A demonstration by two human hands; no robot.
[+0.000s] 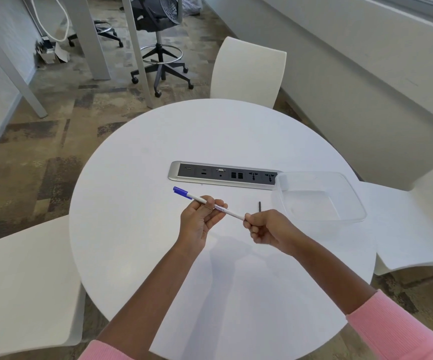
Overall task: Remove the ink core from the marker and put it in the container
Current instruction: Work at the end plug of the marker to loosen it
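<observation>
Pink sleeves [397,331] nearest; left hand [197,224] pinches marker [233,213] mid-barrel, right hand [267,229] grips its white end

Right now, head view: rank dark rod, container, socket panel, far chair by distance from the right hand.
1. dark rod, just beyond the right hand
2. container, to its right
3. socket panel, farther back
4. far chair, farthest, at the back

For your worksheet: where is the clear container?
Head view: the clear container sits on the right of the table, covering the right end of the socket strip.
</observation>
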